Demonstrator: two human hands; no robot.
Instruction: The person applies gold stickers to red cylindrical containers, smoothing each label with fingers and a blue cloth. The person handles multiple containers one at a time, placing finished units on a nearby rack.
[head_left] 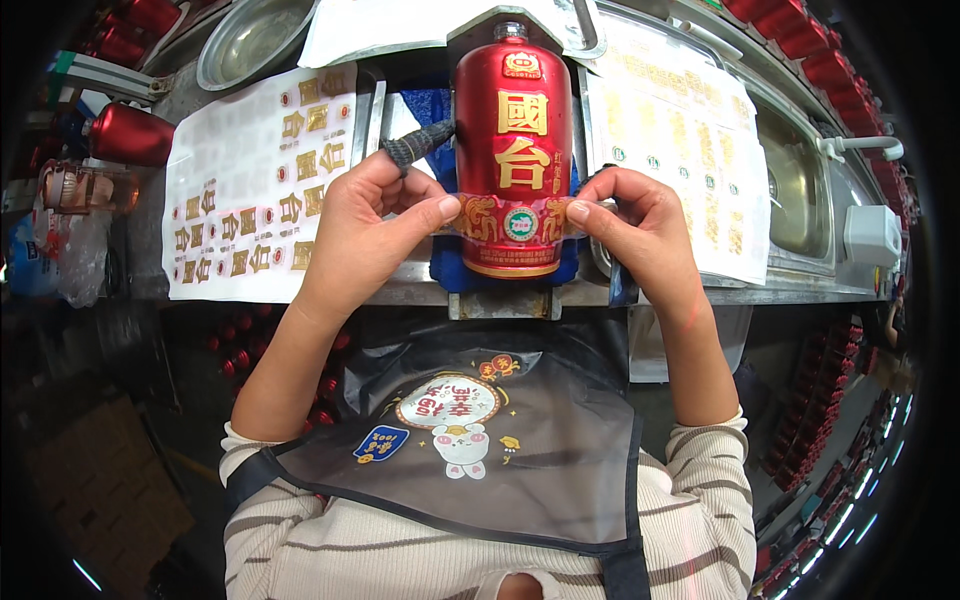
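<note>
A red bottle [478, 130] with large gold characters lies on its back on a blue cloth [442, 262] in front of me, its dark neck pointing away. A clear decal strip [482, 218] with gold figures and a round green-and-white emblem spans its lower part. My left hand [365, 220] pinches the strip's left end between thumb and a finger. Another finger of it, in a dark finger cot [420, 145], stretches toward the bottle's side. With thumb and finger my right hand [645, 225] pinches the right end. Whether the strip's middle is stuck down, I cannot tell.
White sheets of gold decals lie to the left [240, 190] and right [690, 150]. Beyond the left sheet are a metal bowl [255, 45] and another red bottle [130, 135]. A metal sink [805, 200] with a white tap [860, 147] is at the right.
</note>
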